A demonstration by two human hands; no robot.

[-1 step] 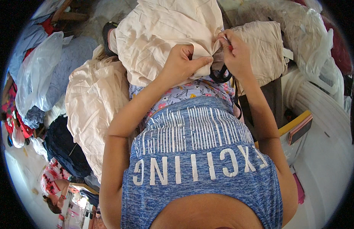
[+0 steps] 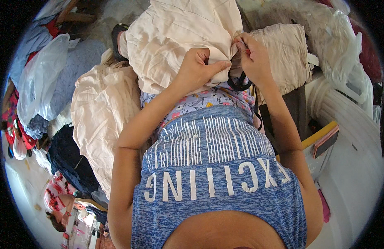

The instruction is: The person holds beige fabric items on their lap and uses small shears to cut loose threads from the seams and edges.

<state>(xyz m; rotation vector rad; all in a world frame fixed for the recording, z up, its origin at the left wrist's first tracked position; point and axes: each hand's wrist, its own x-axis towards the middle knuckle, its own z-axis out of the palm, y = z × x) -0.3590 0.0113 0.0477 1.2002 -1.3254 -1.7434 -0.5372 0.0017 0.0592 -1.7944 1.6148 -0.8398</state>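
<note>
A large piece of cream cloth (image 2: pixel 179 29) lies across my lap over flower-print fabric (image 2: pixel 200 99). My left hand (image 2: pixel 200 68) pinches a fold of its near edge, thumb stretched along it. My right hand (image 2: pixel 253 54) is closed at the right corner of that cloth, fingertips drawn together; what sits between them is too small or hidden to name. Just under the right hand shows a black loop (image 2: pixel 241 85), partly covered by it, whose kind I cannot tell.
Another cream cloth heap (image 2: pixel 102 120) lies at my left, a folded beige stack (image 2: pixel 281 54) at my right. Clear plastic bags (image 2: pixel 44 79) and dark cloth (image 2: pixel 71 153) are far left. A white column-like piece (image 2: pixel 345 112) and a phone-like slab (image 2: pixel 325 142) stand right. Another person (image 2: pixel 59 199) is lower left.
My right hand has shifted very slightly and its fingers have turned a little at the cloth's corner. The left hand and the cloth look unchanged.
</note>
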